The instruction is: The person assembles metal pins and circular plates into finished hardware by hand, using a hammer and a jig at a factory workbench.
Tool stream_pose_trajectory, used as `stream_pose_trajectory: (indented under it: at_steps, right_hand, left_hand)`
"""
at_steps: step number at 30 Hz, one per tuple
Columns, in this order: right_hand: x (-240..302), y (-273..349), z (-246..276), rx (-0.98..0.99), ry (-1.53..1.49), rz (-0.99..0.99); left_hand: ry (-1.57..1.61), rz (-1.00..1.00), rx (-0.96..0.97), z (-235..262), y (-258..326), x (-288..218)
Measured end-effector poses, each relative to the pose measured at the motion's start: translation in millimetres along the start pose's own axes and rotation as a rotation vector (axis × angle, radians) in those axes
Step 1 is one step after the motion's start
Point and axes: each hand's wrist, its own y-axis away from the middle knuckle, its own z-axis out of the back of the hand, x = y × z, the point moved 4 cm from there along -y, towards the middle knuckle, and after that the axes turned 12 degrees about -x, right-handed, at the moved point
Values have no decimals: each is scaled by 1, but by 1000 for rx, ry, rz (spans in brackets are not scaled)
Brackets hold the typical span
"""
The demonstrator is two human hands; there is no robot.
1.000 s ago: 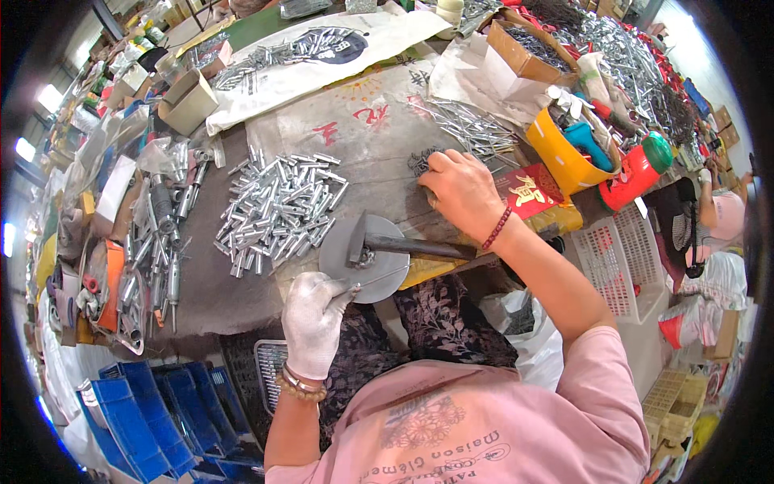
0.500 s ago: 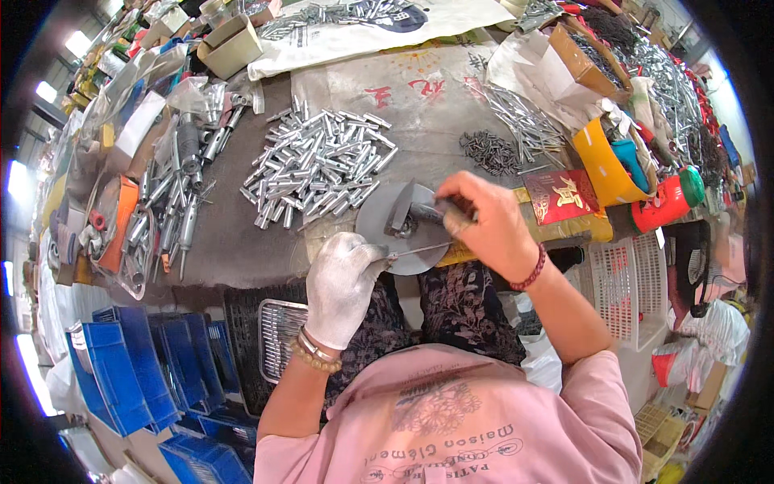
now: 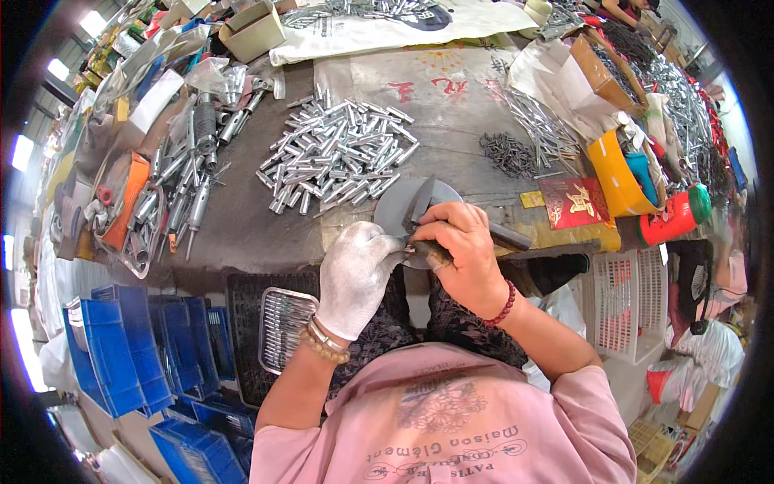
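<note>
My left hand (image 3: 355, 278), in a white glove, is closed with its fingertips on a small metal part (image 3: 409, 250), mostly hidden by the fingers. My bare right hand (image 3: 468, 262) is pinched closed against the left fingertips, with something dark at its thumb; what it grips is hidden. Both hands are at the near rim of a round grey disc (image 3: 391, 206). On the disc stands a dark, angled metal block (image 3: 434, 196). A dark bar like a tool handle (image 3: 510, 235) sticks out to the right from behind my right hand.
A heap of short silver metal tubes (image 3: 339, 153) lies beyond the disc. Small dark screw-like pieces (image 3: 508, 153) and thin metal rods (image 3: 544, 125) lie farther right, near a red card (image 3: 574, 202). Tools (image 3: 193, 177) crowd the left; blue bins (image 3: 121, 351) stand below.
My right hand has come down and left from over the disc to meet my left fingertips. The thin rod seen in my left fingers is now hidden. The whole view has shifted slightly.
</note>
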Motion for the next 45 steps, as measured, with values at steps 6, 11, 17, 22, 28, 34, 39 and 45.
stream_pose_trajectory:
  at_steps: [6,11,17,22,28,34,39,45]
  right_hand:
    - [1,1,-2,8,11,4]
    - [11,-2,1,6,133,125]
    - [21,-7,0,48,273,265]
    - [32,-13,-3,141,385,415]
    - [24,-7,-3,193,346,345]
    - [16,-15,15,161,207,223]
    - [-3,-20,57,98,347,58]
    - [-11,-10,68,152,278,-110]
  left_hand:
    - [12,5,-20,-1,3,3]
    - [-6,-16,-22,-1,3,2]
    - [-5,7,6,-2,2,4]
    - [-16,-13,35,-1,0,1]
    - [-5,-42,-19,-3,3,3]
    - [12,-29,-17,-2,3,5]
    - [3,27,6,-2,3,2]
    - [-26,29,19,-1,0,-1]
